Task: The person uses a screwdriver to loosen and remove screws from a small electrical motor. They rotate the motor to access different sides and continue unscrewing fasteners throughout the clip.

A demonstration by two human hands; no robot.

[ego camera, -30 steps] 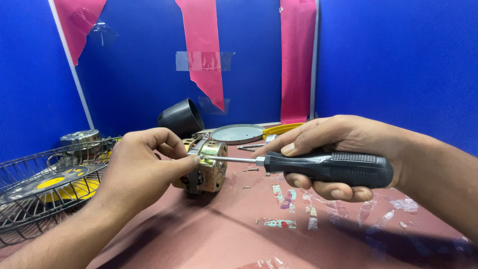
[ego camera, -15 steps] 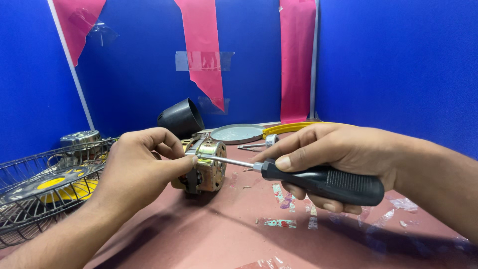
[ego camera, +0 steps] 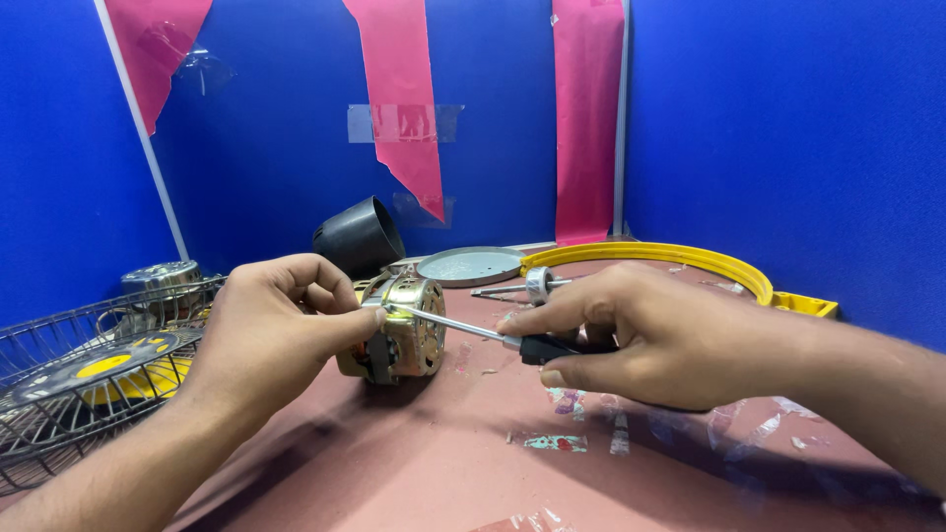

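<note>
Blue partition walls (ego camera: 788, 148) behind, hung with pink strips (ego camera: 586, 118), closing in a reddish-brown tabletop (ego camera: 414, 463) littered with scraps of clear tape.

Left hand (ego camera: 261, 340): thumb and forefinger pinched together at the top rim of a small brass-coloured fan motor (ego camera: 399, 330), right where the tool's tip lands; remaining fingers curled loosely above. Motor resting on the tabletop near centre, on its side, touching the left fingertips.

Right hand (ego camera: 655, 340): fingers wrapped tight around the black handle of a screwdriver (ego camera: 483, 330), forefinger stretched along the front end of the grip. Steel shaft running toward 10 o'clock from that hand, tip meeting the motor's upper edge beside the left fingertips.

Outward from the motor: at 12 o'clock, a black plastic cone-shaped cover (ego camera: 360, 236) lying on its side against the wall. At 1 o'clock, a round grey metal plate (ego camera: 471, 266), flat on the table. At 2 o'clock, a metal shaft with a small collar (ego camera: 527, 286), just behind the right knuckles. Beyond it, toward 3 o'clock, a yellow ring (ego camera: 680, 258) curving along the wall. At 9 o'clock, well apart, a wire fan guard (ego camera: 69, 394) with a yellow centre, and a shiny metal part (ego camera: 163, 278) behind it.
</note>
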